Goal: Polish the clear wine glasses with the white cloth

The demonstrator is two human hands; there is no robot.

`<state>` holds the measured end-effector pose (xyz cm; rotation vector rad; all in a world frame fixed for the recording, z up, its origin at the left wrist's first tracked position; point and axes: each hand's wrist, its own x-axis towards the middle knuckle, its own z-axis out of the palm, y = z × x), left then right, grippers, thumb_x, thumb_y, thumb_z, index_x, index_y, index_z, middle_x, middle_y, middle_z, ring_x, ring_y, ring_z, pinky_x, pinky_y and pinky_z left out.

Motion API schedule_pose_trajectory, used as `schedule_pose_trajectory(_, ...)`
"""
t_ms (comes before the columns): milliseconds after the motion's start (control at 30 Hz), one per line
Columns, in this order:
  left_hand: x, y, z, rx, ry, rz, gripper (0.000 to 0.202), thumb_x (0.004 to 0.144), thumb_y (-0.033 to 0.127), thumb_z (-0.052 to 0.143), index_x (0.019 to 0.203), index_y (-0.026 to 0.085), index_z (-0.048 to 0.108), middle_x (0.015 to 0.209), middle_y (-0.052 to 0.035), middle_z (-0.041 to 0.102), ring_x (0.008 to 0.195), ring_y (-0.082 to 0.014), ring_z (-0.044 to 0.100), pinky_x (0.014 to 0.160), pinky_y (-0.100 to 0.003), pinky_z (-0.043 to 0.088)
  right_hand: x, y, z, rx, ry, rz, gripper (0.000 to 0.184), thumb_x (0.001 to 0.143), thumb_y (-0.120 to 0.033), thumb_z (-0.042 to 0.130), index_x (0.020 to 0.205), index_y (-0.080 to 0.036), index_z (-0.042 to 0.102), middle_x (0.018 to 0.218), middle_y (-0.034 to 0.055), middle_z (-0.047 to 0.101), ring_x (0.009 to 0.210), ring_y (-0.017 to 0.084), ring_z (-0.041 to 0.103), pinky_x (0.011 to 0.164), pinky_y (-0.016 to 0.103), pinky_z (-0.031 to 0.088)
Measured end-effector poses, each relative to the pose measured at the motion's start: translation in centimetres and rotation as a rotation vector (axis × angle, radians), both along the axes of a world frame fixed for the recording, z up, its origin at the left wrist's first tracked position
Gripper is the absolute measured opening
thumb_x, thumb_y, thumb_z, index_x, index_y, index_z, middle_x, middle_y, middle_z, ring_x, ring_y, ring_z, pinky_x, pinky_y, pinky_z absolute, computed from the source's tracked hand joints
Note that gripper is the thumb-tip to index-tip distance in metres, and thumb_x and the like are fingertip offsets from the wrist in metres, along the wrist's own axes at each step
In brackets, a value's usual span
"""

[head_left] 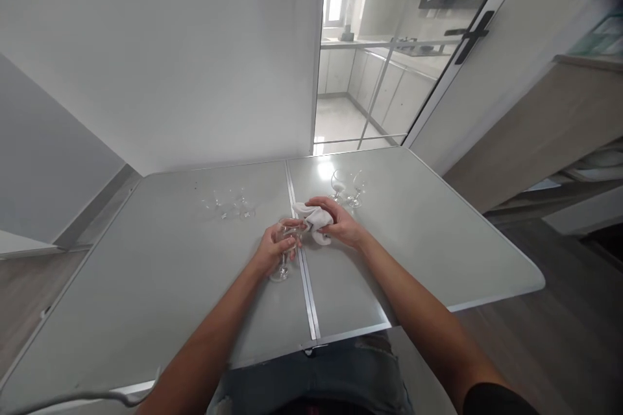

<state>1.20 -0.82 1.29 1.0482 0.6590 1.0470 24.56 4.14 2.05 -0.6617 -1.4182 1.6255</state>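
Observation:
My left hand (275,248) is closed around the bowl of a clear stemmed wine glass (283,268), whose foot points down toward me. In my right hand (339,224) a crumpled white cloth (316,218) is gripped between thumb and fingers. The cloth is close to the rim of the glass; whether they touch I cannot tell. Beyond my right hand, stemmed glasses (357,189) stand together on the table. To the left, several more clear glasses (236,206) stand in a group, their outlines faint against the pale surface.
The pale glossy table (195,285) has a metal seam (307,292) running front to back near its middle. A white wall (219,58) borders its far side. At the right are a glazed door with a black handle (471,37) and a wooden shelf unit (530,136).

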Motion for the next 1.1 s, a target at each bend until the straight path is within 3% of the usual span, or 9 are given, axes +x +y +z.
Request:
schedule_pose_trajectory(100, 0.0, 0.2, 0.0, 0.002, 0.001, -0.094, 0.052, 0.069, 0.035, 0.083, 0.114, 0.016, 0.066, 0.134, -0.0158, 0.058, 0.077, -0.0147, 0.064, 0.046, -0.018, 0.046, -0.1, 0.0, -0.1, 0.018, -0.029, -0.008, 0.063, 0.064, -0.018, 0.081, 0.123, -0.023, 0.062, 0.124, 0.0071, 0.063, 0.103, 0.022, 0.061, 0.080, 0.029, 0.050)
schedule_pose_trajectory(233, 0.1, 0.0, -0.1, -0.010, 0.018, -0.193, 0.059, 0.068, 0.036, 0.083, 0.120, 0.016, 0.066, 0.121, -0.0150, 0.064, 0.074, -0.0143, 0.064, 0.045, -0.017, 0.044, -0.6, -0.1, -0.1, 0.063, -0.019, -0.048, 0.061, 0.060, -0.017, 0.083, 0.117, -0.023, 0.064, 0.116, 0.0060, 0.065, 0.104, 0.023, 0.060, 0.082, 0.031, 0.050)
schedule_pose_trajectory(400, -0.3, 0.1, -0.1, 0.008, -0.053, -0.112, 0.059, 0.068, 0.038, 0.083, 0.120, 0.017, 0.067, 0.133, -0.0155, 0.058, 0.075, -0.0135, 0.063, 0.044, -0.017, 0.043, -0.5, -0.3, 0.5, -0.048, 0.015, -0.007, 0.074, 0.057, -0.018, 0.088, 0.125, -0.024, 0.060, 0.117, 0.0056, 0.062, 0.097, 0.019, 0.059, 0.076, 0.027, 0.050)
schedule_pose_trajectory(567, -0.9, 0.3, 0.1, 0.046, -0.120, -0.005, 0.056, 0.068, 0.037, 0.081, 0.119, 0.019, 0.068, 0.142, -0.0136, 0.049, 0.077, -0.0125, 0.061, 0.044, -0.017, 0.045, -0.3, -0.2, 0.1, -0.237, -0.047, 0.150, 0.037, 0.077, -0.042, 0.077, 0.101, -0.017, 0.065, 0.089, 0.0043, 0.063, 0.076, 0.017, 0.058, 0.065, 0.026, 0.045)
schedule_pose_trajectory(667, -1.2, 0.3, 0.3, 0.050, -0.136, 0.004, 0.054, 0.067, 0.038, 0.081, 0.116, 0.019, 0.069, 0.138, -0.0136, 0.052, 0.076, -0.0127, 0.060, 0.043, -0.017, 0.045, -0.3, -0.2, 0.1, -0.160, -0.022, 0.070, 0.032, 0.070, -0.033, 0.083, 0.080, -0.019, 0.056, 0.081, -0.0004, 0.058, 0.070, 0.013, 0.053, 0.062, 0.024, 0.039)
schedule_pose_trajectory(800, -1.7, 0.6, 0.4, 0.072, -0.181, 0.061, 0.058, 0.067, 0.048, 0.080, 0.116, 0.020, 0.070, 0.134, -0.0134, 0.054, 0.072, -0.0111, 0.056, 0.037, -0.015, 0.039, -0.2, -0.4, 0.8, 0.012, -0.034, 0.056, 0.044, 0.067, -0.030, 0.083, 0.065, -0.020, 0.040, 0.099, 0.0037, 0.061, 0.088, 0.017, 0.054, 0.072, 0.026, 0.040)
schedule_pose_trajectory(900, -1.7, 0.6, 0.4, 0.071, -0.136, 0.059, 0.060, 0.066, 0.048, 0.082, 0.117, 0.022, 0.069, 0.136, -0.0135, 0.053, 0.073, -0.0111, 0.056, 0.037, -0.015, 0.040, -0.3, -0.8, 1.1, 0.003, -0.128, 0.089, 0.043, 0.073, -0.038, 0.079, 0.066, -0.021, 0.040, 0.077, -0.0014, 0.053, 0.068, 0.013, 0.045, 0.061, 0.025, 0.035)
schedule_pose_trajectory(967, -1.5, 0.5, 0.5, 0.081, -0.093, 0.054, 0.061, 0.065, 0.048, 0.083, 0.119, 0.023, 0.068, 0.133, -0.0133, 0.053, 0.073, -0.0118, 0.058, 0.038, -0.016, 0.042, -0.4, -0.9, 1.1, -0.002, -0.161, 0.028, 0.038, 0.074, -0.041, 0.077, 0.071, -0.021, 0.045, 0.069, -0.0046, 0.045, 0.062, 0.012, 0.040, 0.057, 0.024, 0.031)
schedule_pose_trajectory(1100, -1.4, 0.2, 1.3, 0.234, 0.101, 0.202, 0.072, 0.065, 0.039, 0.087, 0.131, 0.027, 0.061, 0.114, -0.0076, 0.055, 0.077, -0.0140, 0.063, 0.047, -0.020, 0.049, -0.4, -0.5, 0.6, -0.063, -0.191, -0.094, 0.032, 0.075, -0.041, 0.076, 0.095, -0.023, 0.058, 0.082, -0.0021, 0.056, 0.072, 0.015, 0.051, 0.062, 0.025, 0.039)
